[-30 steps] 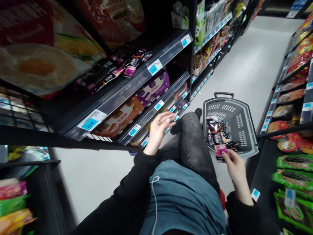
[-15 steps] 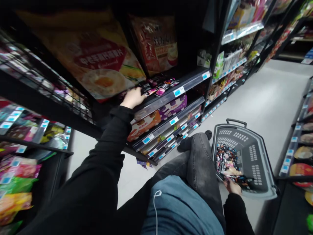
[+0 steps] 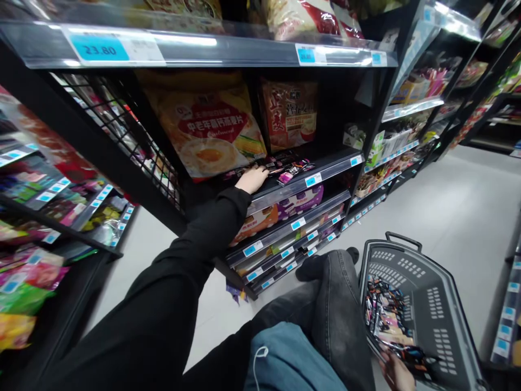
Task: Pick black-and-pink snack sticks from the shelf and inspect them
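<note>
Head view shows dark-and-pink sachets (image 3: 293, 169) left on the shelf (image 3: 336, 162) beside the left hand (image 3: 253, 179), its grip impossible to tell, while piled packets (image 3: 385, 310) already lie in the grey basket (image 3: 426, 274), at whose near rim the right hand (image 3: 396, 370), well apart, is cut off below, its hold unclear.

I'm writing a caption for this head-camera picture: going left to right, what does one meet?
Colourful bags → wire mesh → left hand, at the sachets → purple carton → shopping basket
</note>
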Motion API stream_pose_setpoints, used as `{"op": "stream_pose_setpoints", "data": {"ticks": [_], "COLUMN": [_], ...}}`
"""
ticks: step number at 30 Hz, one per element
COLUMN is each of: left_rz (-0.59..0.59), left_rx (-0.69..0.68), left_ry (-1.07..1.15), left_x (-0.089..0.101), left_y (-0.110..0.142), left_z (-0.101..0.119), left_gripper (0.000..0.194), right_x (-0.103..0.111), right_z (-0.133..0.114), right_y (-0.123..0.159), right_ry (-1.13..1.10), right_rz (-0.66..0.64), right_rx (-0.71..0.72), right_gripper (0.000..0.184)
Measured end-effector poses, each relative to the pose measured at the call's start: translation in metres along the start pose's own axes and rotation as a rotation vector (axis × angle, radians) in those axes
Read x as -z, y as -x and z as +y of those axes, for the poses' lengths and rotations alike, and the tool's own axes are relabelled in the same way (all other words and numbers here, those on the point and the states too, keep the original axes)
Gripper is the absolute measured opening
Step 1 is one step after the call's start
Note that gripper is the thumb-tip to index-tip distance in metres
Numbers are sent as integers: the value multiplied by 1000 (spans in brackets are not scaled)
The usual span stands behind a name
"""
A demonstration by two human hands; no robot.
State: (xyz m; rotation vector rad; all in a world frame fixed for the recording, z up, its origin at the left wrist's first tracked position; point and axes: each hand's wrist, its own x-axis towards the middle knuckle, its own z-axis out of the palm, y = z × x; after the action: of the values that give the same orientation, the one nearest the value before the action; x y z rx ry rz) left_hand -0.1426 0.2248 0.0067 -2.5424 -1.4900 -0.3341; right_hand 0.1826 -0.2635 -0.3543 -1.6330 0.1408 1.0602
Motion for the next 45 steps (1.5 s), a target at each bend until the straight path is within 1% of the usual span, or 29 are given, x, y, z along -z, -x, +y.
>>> {"op": "stream_pose_setpoints", "data": {"ticks": [2, 3, 6, 8, 10, 11, 12, 13, 14, 15, 17, 19, 20, 21, 23, 24, 25, 27, 30, 32, 35, 37, 38, 40, 45], "left_rz": [42, 66, 175, 245, 242, 192, 111, 27, -55, -112, -193, -324, -401, -470, -543, -559, -568, -582, -621, -723, -964, -1080, -1112, -1135, -1119], "left_rx": [29, 50, 136, 170, 165, 160, 142, 112, 79, 48, -24, -64, -73, -77, -91, -99, -105, -106, -71, -7, 139, 181, 182, 177, 183], "left_ry": [54, 81, 173, 245, 454, 719, 992, 1190, 1326, 1413, 1509, 1578, 1593, 1591, 1553, 1534, 1519, 1499, 1523, 1645, 1899, 1995, 2009, 1995, 1965], "left_x": [5, 8, 24, 37, 52, 58, 64, 68, 71, 72, 69, 60, 55, 49, 39, 35, 32, 25, 17, 12, 7, 5, 4, 3, -1], "left_y": [2, 3, 10, 20, 36, 46, 57, 69, 81, 94, 117, 140, 150, 161, 180, 188, 196, 208, 220, 226, 232, 235, 235, 236, 238], "left_z": [1, 2, 11, 24, 43, 54, 66, 79, 92, 105, 132, 159, 172, 184, 205, 214, 222, 232, 242, 247, 254, 258, 259, 259, 258], "left_gripper": [31, 30, 33, 35, 37, 36, 35, 34, 35, 36, 34, 31, 30, 28, 25, 24, 23, 22, 23, 25, 32, 37, 39, 42, 49], "right_x": [1, 1, 1, -2, -7, -12, -17, -24, -31, -40, -58, -77, -87, -96, -111, -117, -121, -125, -124, -122, -121, -122, -123, -123, -124], "right_z": [5, 6, 1, -11, -27, -37, -48, -60, -74, -88, -119, -148, -161, -172, -190, -196, -200, -203, -201, -197, -194, -193, -193, -193, -193], "right_y": [-8, -11, -12, -8, -2, 1, 5, 9, 14, 22, 45, 81, 103, 125, 165, 182, 194, 208, 208, 204, 201, 201, 202, 202, 202], "right_ry": [-17, -16, 36, 57, 55, 49, 43, 36, 29, 21, -4, -34, -52, -68, -96, -110, -114, -103, -77, -63, -30, -1, 13, 36, 88], "right_rz": [86, 107, 55, 14, -5, -7, -9, -17, -27, -37, -78, -127, -165, -241, -367, -408, -430, -433, -376, -341, -308, -284, -275, -269, -279], "right_rx": [-23, -31, -80, -108, -91, -66, -37, -5, 32, 73, 173, 276, 348, 477, 665, 722, 755, 780, 783, 784, 777, 777, 779, 787, 780], "right_gripper": [23, 25, 29, 28, 30, 32, 36, 40, 44, 48, 54, 56, 54, 51, 42, 38, 34, 27, 18, 16, 17, 18, 18, 18, 20]}}
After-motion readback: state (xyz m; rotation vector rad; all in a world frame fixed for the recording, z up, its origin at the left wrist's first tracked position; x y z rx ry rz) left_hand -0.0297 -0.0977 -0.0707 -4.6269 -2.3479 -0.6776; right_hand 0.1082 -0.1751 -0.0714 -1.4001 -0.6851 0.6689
